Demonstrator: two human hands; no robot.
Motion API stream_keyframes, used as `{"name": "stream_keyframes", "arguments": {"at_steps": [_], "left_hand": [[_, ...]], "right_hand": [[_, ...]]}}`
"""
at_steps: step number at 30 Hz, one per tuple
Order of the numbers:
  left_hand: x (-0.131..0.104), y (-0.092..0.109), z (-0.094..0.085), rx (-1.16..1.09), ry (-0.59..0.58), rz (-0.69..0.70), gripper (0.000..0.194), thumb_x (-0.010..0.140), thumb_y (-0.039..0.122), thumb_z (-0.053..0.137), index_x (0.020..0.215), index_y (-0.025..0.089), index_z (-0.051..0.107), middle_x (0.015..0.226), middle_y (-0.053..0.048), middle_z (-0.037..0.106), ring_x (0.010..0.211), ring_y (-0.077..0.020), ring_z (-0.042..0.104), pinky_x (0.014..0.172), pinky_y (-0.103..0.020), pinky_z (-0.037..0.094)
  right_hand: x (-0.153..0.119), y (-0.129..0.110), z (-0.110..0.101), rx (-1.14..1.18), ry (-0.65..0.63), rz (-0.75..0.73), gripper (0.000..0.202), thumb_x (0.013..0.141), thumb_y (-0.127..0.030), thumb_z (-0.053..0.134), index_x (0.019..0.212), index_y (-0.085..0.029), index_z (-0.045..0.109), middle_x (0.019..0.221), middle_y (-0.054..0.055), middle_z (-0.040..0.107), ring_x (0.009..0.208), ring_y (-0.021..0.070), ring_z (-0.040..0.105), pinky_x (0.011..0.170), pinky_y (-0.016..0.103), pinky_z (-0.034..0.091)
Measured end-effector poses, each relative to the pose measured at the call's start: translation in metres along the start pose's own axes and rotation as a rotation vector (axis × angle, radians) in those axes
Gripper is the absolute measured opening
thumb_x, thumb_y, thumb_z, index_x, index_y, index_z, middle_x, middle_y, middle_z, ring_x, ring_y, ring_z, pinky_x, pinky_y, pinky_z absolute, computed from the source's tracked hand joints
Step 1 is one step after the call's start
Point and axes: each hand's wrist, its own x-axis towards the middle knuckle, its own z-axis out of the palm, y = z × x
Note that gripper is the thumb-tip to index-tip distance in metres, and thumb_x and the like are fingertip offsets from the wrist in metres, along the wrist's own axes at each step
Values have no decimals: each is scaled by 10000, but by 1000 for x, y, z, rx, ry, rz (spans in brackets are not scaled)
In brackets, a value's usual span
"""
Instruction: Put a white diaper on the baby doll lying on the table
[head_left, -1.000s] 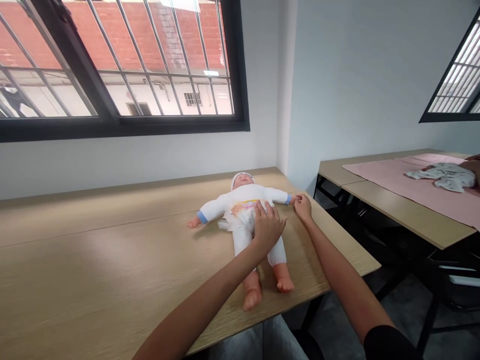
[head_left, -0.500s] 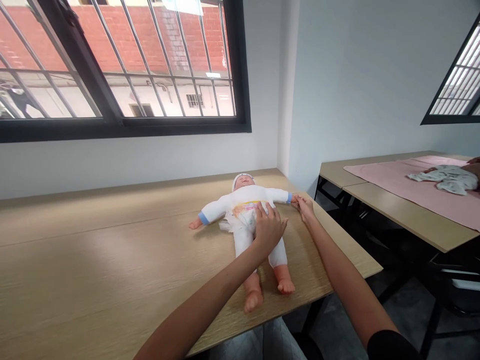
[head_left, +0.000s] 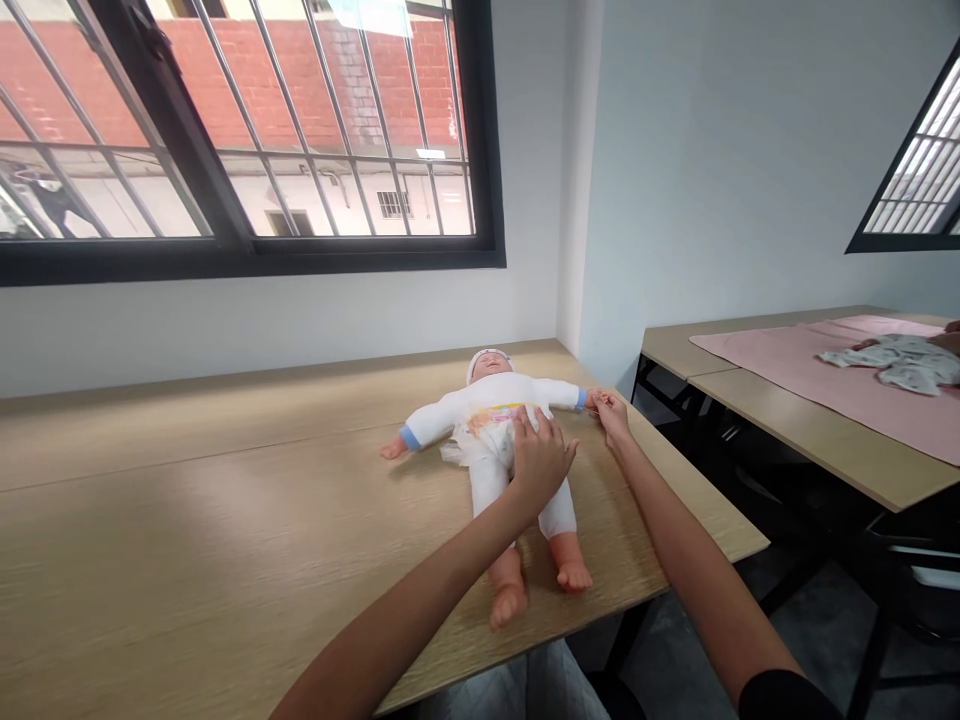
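Note:
A baby doll point(head_left: 489, 480) in a white suit with blue cuffs lies on its back on the wooden table point(head_left: 247, 540), arms spread and feet toward me. Round its waist is a white diaper point(head_left: 491, 432) with a coloured band, partly covered by my hand. My left hand point(head_left: 541, 455) rests on the front of the diaper, fingers apart. At the doll's arm on the right, my right hand point(head_left: 611, 412) has its fingers closed round the doll's small hand point(head_left: 592, 399).
To the right stands a second table point(head_left: 840, 455) with a pink cloth point(head_left: 832, 380) and patterned clothing point(head_left: 900, 360) on it; part of another person's hand shows at the frame's edge. A barred window point(head_left: 337, 140) is behind my table.
The whole view has shifted very slightly. Both hands keep the same places on the doll.

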Motion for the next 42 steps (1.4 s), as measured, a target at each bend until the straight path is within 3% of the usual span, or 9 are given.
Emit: {"name": "stream_keyframes", "arguments": {"at_steps": [21,42], "left_hand": [[0,-1,2,-19,1,-1,532,909,444,447,1228,47,599,1347,-257,499,1281,-430,415,1033,-550,309],[0,-1,3,-5,7,9,548,917,451,424,1236,39,594,1346,-259,498,1282,-450,404,1043,-547,301]], "right_hand": [[1,1,-1,-86,19,-54,294,657,-459,664,719,-174,624,647,21,646,653,174,621,555,259,529],[5,8,-1,-56,-12,-26,341,635,-502,636,721,-177,584,671,-5,612,626,138,589,578,247,511]]}}
